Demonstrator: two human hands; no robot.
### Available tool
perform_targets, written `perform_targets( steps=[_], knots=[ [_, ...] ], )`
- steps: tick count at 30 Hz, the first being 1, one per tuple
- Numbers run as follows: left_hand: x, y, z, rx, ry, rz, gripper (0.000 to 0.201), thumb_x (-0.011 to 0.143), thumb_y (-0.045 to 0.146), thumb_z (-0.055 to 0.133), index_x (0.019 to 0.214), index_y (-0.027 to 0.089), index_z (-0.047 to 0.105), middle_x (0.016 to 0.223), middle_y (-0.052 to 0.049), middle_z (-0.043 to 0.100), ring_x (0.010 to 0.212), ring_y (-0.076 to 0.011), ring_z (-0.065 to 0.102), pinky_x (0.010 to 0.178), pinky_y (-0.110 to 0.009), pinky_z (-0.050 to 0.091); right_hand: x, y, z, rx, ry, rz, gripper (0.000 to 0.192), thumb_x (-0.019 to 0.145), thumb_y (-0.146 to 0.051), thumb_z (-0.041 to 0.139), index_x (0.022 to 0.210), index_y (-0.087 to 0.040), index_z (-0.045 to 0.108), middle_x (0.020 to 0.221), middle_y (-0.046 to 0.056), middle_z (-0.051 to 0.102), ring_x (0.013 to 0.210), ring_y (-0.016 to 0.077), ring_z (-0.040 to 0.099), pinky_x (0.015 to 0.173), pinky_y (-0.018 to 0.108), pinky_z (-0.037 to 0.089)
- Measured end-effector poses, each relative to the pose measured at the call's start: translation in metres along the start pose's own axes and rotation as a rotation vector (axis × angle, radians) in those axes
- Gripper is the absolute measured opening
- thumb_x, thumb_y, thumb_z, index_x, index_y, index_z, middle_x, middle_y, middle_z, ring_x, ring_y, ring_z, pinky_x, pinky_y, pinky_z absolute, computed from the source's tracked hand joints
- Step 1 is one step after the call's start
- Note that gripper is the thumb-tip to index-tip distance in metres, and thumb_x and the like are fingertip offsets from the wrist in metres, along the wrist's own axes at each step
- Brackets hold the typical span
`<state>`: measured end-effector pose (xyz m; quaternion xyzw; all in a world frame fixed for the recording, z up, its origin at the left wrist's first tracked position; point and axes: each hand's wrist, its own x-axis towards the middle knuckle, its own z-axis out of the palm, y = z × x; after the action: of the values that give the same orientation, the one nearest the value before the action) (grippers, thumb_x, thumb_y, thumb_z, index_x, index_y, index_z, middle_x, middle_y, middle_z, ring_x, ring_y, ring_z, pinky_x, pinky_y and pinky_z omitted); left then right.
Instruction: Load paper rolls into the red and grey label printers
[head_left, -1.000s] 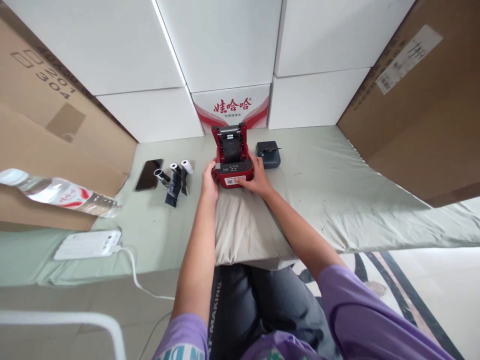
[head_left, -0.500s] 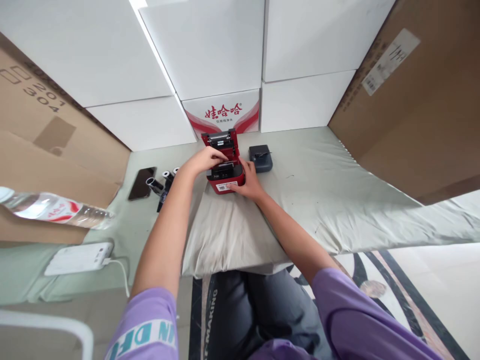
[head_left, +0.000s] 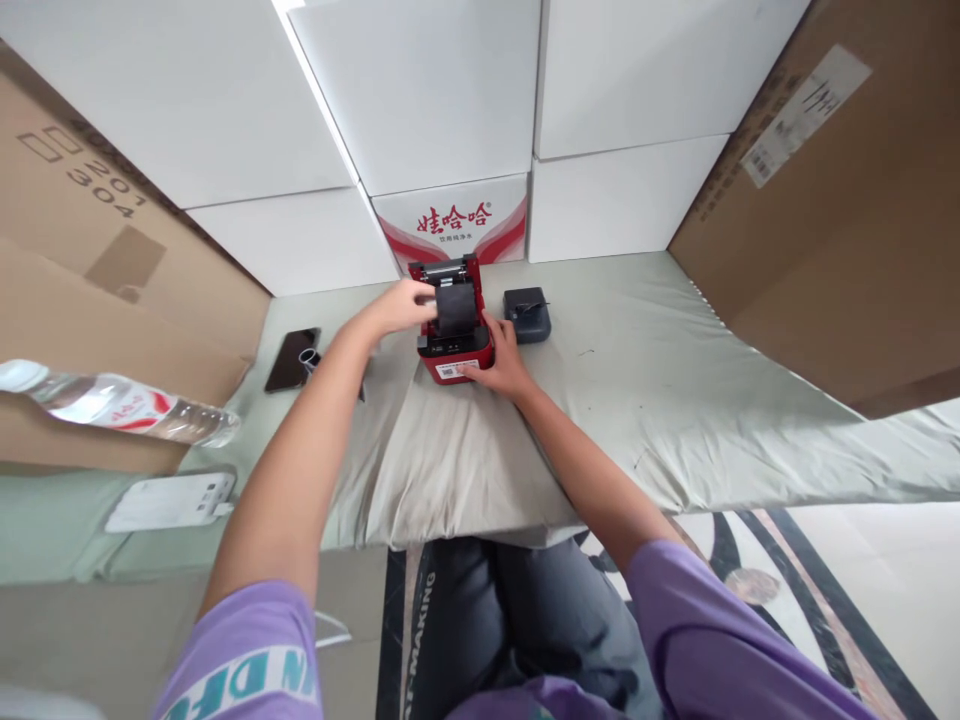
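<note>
A small red printer (head_left: 454, 372) with a raised lid sits on the cloth-covered table. My left hand (head_left: 405, 305) pinches the left end of a black roll (head_left: 455, 308), its fingertips partly hidden; the roll sits upright-faced over the printer's open compartment. The thumb and fingers of my right hand (head_left: 501, 360) grip the printer's right side and front corner. Just right of the printer lies a dark boxy device (head_left: 526, 314) with a thin black piece on top. Left of it, other dark rolls (head_left: 309, 358) are mostly covered by my left forearm.
A black phone (head_left: 292, 362) lies at the left, with a water bottle (head_left: 135, 405) and a white power bank (head_left: 172, 502) nearer. White boxes (head_left: 457, 90) stack behind the printer. Large brown cartons stand on the left (head_left: 67, 270) and right (head_left: 840, 250).
My left hand has drawn up and slightly left out of the printer's compartment, and the black roll now shows in its fingers. My right hand keeps its hold; the view has shifted slightly.
</note>
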<state>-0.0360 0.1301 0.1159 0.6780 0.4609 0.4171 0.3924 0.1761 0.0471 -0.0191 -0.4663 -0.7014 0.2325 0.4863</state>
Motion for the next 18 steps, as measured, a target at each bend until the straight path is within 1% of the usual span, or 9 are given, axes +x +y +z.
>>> perform_targets(
  steps=[1, 3, 5, 7, 9, 11, 13, 16, 18],
  knots=[
    [-0.008, 0.005, -0.013, 0.038, -0.054, -0.010, 0.007, 0.074, 0.019, 0.074, 0.079, 0.015, 0.075, 0.068, -0.003, 0.067, 0.065, -0.0176, 0.057, 0.074, -0.032, 0.053, 0.000, -0.001, 0.000, 0.001, -0.002, 0.000, 0.119, 0.067, -0.073, 0.081, 0.163, -0.025, 0.029, 0.145, 0.018, 0.043, 0.142, 0.0387, 0.045, 0.124, 0.063, 0.035],
    [-0.022, 0.012, -0.041, -0.033, -0.001, -0.024, 0.012, 0.085, 0.020, 0.061, 0.090, 0.014, 0.071, 0.071, -0.002, 0.062, 0.061, -0.0136, 0.051, 0.074, -0.034, 0.053, 0.000, -0.002, -0.001, -0.001, -0.005, 0.000, 0.119, 0.068, -0.074, 0.080, 0.163, -0.025, 0.029, 0.146, 0.018, 0.042, 0.143, 0.0388, 0.044, 0.124, 0.063, 0.034],
    [-0.034, 0.013, -0.068, -0.046, 0.130, -0.095, 0.013, 0.085, 0.016, 0.057, 0.094, 0.015, 0.066, 0.071, 0.000, 0.058, 0.059, -0.0113, 0.048, 0.074, -0.035, 0.054, 0.000, -0.003, -0.002, -0.006, -0.007, -0.003, 0.119, 0.068, -0.075, 0.080, 0.163, -0.025, 0.027, 0.145, 0.018, 0.042, 0.144, 0.0387, 0.043, 0.125, 0.063, 0.034],
    [-0.043, 0.008, -0.091, 0.032, 0.240, -0.154, 0.020, 0.081, 0.013, 0.060, 0.100, 0.015, 0.065, 0.077, 0.000, 0.060, 0.064, -0.0108, 0.051, 0.076, -0.032, 0.054, 0.000, -0.002, -0.002, -0.004, -0.003, -0.012, 0.120, 0.068, -0.076, 0.079, 0.163, -0.024, 0.028, 0.143, 0.018, 0.042, 0.143, 0.0384, 0.043, 0.125, 0.062, 0.034],
    [-0.051, 0.000, -0.110, 0.113, 0.291, -0.179, 0.031, 0.075, 0.013, 0.065, 0.106, 0.014, 0.067, 0.085, -0.001, 0.064, 0.073, -0.0109, 0.056, 0.074, -0.026, 0.052, 0.001, -0.001, -0.001, 0.004, 0.005, -0.025, 0.120, 0.067, -0.077, 0.079, 0.162, -0.023, 0.029, 0.143, 0.018, 0.041, 0.143, 0.0384, 0.043, 0.125, 0.061, 0.034],
    [-0.058, -0.009, -0.124, 0.151, 0.311, -0.199, 0.040, 0.069, 0.015, 0.067, 0.109, 0.014, 0.070, 0.088, -0.001, 0.065, 0.077, -0.0111, 0.058, 0.068, -0.021, 0.048, 0.002, 0.002, 0.000, 0.006, 0.013, -0.034, 0.121, 0.066, -0.078, 0.079, 0.162, -0.023, 0.030, 0.143, 0.018, 0.041, 0.143, 0.0388, 0.043, 0.125, 0.062, 0.034],
    [-0.065, -0.015, -0.135, 0.160, 0.356, -0.229, 0.043, 0.065, 0.015, 0.068, 0.108, 0.014, 0.072, 0.082, 0.000, 0.064, 0.075, -0.0111, 0.058, 0.064, -0.019, 0.046, 0.002, 0.003, 0.001, -0.003, 0.013, -0.036, 0.121, 0.066, -0.079, 0.079, 0.162, -0.025, 0.030, 0.144, 0.018, 0.041, 0.143, 0.0396, 0.043, 0.125, 0.064, 0.033],
    [-0.074, -0.017, -0.148, 0.158, 0.460, -0.262, 0.043, 0.062, 0.015, 0.066, 0.105, 0.016, 0.073, 0.078, 0.001, 0.063, 0.072, -0.0110, 0.056, 0.060, -0.018, 0.046, 0.003, 0.004, 0.001, -0.011, 0.007, -0.029, 0.121, 0.065, -0.080, 0.079, 0.163, -0.028, 0.028, 0.144, 0.017, 0.041, 0.143, 0.0409, 0.043, 0.124, 0.067, 0.033],
    [-0.081, -0.015, -0.153, 0.097, 0.496, -0.288, 0.043, 0.062, 0.015, 0.064, 0.105, 0.017, 0.072, 0.079, 0.001, 0.063, 0.073, -0.0123, 0.058, 0.062, -0.020, 0.050, 0.002, 0.003, 0.000, 0.002, 0.009, -0.027, 0.121, 0.065, -0.080, 0.079, 0.163, -0.028, 0.029, 0.143, 0.017, 0.041, 0.142, 0.0413, 0.043, 0.124, 0.066, 0.034]
  ],
)
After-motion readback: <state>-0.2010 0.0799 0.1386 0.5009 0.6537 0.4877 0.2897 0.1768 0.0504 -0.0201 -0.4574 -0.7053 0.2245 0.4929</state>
